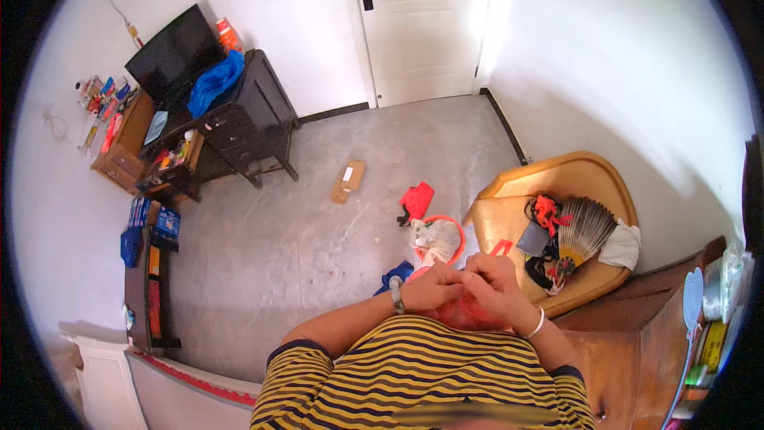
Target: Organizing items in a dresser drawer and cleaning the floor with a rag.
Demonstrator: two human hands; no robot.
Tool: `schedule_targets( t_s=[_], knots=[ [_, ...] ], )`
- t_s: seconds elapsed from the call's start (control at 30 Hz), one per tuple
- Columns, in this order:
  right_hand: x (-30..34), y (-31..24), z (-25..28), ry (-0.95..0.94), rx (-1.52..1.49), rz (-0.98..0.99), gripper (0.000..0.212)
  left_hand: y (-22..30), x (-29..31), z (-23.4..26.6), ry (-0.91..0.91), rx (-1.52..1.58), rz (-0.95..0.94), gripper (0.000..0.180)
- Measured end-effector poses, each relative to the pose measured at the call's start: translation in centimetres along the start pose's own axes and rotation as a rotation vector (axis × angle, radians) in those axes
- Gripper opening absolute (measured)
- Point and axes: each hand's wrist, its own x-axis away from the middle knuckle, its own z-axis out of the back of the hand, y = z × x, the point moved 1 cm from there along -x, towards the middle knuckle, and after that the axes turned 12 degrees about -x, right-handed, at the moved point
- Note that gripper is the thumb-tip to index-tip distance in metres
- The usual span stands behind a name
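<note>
Centrally, near side, left hand (434, 287) and right hand (495, 282) meet, bent fingers pinched on a red plastic bag (469, 316) close against the striped shirt (414, 362). Just beyond, an orange-rimmed basin (462, 241) with a whitish bag (436, 237); right, a gold armchair (495, 219) bearing a hand fan (586, 231).

Bright room, plenty of light, and the right-hand wall (589, 32) is catching the most, washing out to pure white beside the door (426, 24)! A broad, soft shadow sweeps across that wall behind the golden armchair (513, 178). Pale sheen on the grey floor (263, 263), while the dark desk (235, 124) sinks into shade. Both hands (495, 287) come through fairly crisp; a smeared patch blurs the striped shirt (414, 366) at bottom. And out at the rim, lines bow, blue fringing creeps in, corners go black!
</note>
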Motion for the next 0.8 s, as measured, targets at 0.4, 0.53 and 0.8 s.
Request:
schedule_targets(
  t_s=[0.4,0.53,0.8],
  knots=[
    [-2.3,2.2,-1.0,-0.016,-0.01,-0.019,0.008,-2.2,-1.0,-0.2,0.071,-0.129,-0.173,0.019],
    [-2.1,2.0,-0.9,0.105,0.174,0.209,0.029,-1.1,-0.6,0.3,0.17,-0.017,-0.145,0.02],
    [0.7,1.5,0.7,-0.107,0.437,0.016,0.03,-1.6,0.0,1.3,0.049,0.068,0.015,0.025]
  ],
)
